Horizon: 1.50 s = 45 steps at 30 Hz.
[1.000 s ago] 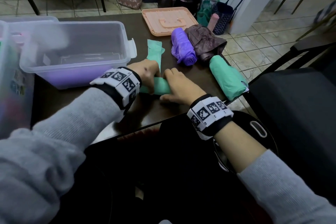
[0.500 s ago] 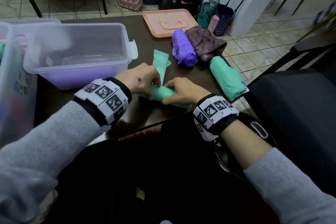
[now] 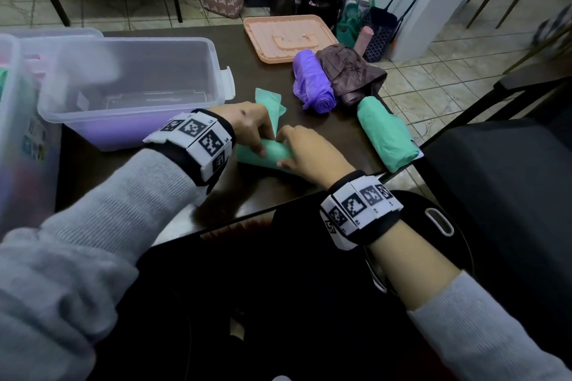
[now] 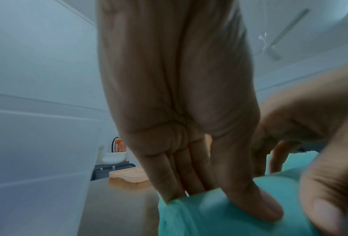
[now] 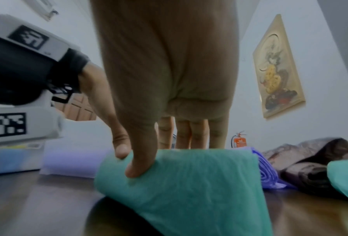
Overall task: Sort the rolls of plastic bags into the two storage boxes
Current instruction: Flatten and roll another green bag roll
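Both hands, left point(image 3: 247, 127) and right point(image 3: 309, 153), grip a green roll point(image 3: 272, 154) lying on the table point(image 3: 309, 120) beside the clear box point(image 3: 130, 83). Wristband markers point(image 3: 198, 136) show patterns only; extinguisher point(image 4: 120, 146) text is unreadable.

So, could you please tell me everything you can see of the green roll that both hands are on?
The green roll is thin, crinkly teal plastic, partly rolled, with a loose flat tail running away towards the clear storage box. It lies on its side on the dark table, near the front edge. The left hand and right hand grip it from above, thumbs on the near side.
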Each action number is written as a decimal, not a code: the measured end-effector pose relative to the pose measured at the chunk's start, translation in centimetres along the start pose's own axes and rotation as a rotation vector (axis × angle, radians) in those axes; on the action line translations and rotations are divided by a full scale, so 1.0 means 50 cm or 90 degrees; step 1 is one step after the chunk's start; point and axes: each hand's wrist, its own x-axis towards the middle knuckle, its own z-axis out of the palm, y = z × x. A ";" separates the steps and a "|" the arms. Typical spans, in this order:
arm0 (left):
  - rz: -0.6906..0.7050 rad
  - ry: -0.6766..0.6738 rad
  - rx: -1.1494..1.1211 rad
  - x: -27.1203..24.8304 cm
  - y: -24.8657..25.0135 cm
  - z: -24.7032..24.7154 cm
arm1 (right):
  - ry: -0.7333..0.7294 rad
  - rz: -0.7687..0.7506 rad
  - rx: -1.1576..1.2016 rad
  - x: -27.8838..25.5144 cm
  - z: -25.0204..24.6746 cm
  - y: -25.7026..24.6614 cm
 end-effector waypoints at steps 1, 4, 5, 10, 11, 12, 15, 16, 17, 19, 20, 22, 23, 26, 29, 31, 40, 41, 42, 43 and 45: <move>0.000 -0.011 0.002 0.001 0.001 -0.002 | -0.007 0.008 0.028 0.007 -0.006 0.002; -0.004 0.010 0.011 -0.002 0.002 -0.002 | -0.052 0.012 0.086 0.023 -0.030 0.007; -0.003 0.045 0.016 -0.003 0.003 -0.001 | -0.066 0.009 0.087 0.028 -0.037 0.009; 0.025 0.210 0.026 -0.014 0.008 0.019 | -0.116 0.001 0.081 0.054 -0.060 0.018; 0.023 0.218 0.037 -0.015 0.008 0.024 | -0.126 -0.003 0.073 0.059 -0.062 0.019; 0.016 0.216 0.050 -0.016 0.008 0.030 | -0.134 -0.004 0.067 0.063 -0.063 0.020; -0.008 0.179 0.105 -0.016 0.011 0.048 | -0.128 0.019 0.038 0.069 -0.058 0.018; -0.006 0.171 0.118 -0.014 0.010 0.054 | -0.109 0.024 0.029 0.072 -0.053 0.018; -0.002 0.172 0.122 -0.013 0.009 0.058 | -0.082 0.026 0.020 0.073 -0.047 0.017; -0.002 0.177 0.124 -0.007 0.007 0.062 | -0.006 0.042 0.022 0.069 -0.035 0.012; -0.004 0.174 0.125 -0.005 0.006 0.062 | 0.031 0.049 0.022 0.064 -0.028 0.007; -0.010 0.169 0.120 0.000 0.004 0.060 | 0.069 0.050 -0.007 0.052 -0.008 -0.004; -0.015 0.165 0.112 0.003 0.003 0.058 | 0.075 0.049 -0.024 0.043 0.004 -0.010; -0.024 0.143 0.083 0.011 -0.003 0.050 | 0.099 0.035 -0.076 0.025 0.038 -0.016; -0.021 0.122 0.067 0.015 -0.006 0.048 | 0.116 0.016 -0.118 0.018 0.050 -0.007; -0.015 0.112 0.059 0.014 -0.008 0.049 | 0.121 0.002 -0.115 0.016 0.043 -0.003; -0.006 0.159 -0.035 -0.013 -0.033 0.061 | -0.085 -0.014 -0.059 0.019 -0.016 0.000; -0.006 0.166 -0.052 -0.017 -0.037 0.061 | -0.111 -0.023 -0.066 0.020 -0.026 0.001; -0.004 0.166 -0.067 -0.021 -0.041 0.060 | -0.135 -0.029 -0.063 0.020 -0.035 0.001; -0.004 0.161 -0.085 -0.024 -0.045 0.058 | -0.161 -0.023 -0.048 0.023 -0.042 0.003; 0.002 0.149 -0.120 -0.027 -0.049 0.053 | -0.214 0.002 0.001 0.031 -0.053 0.008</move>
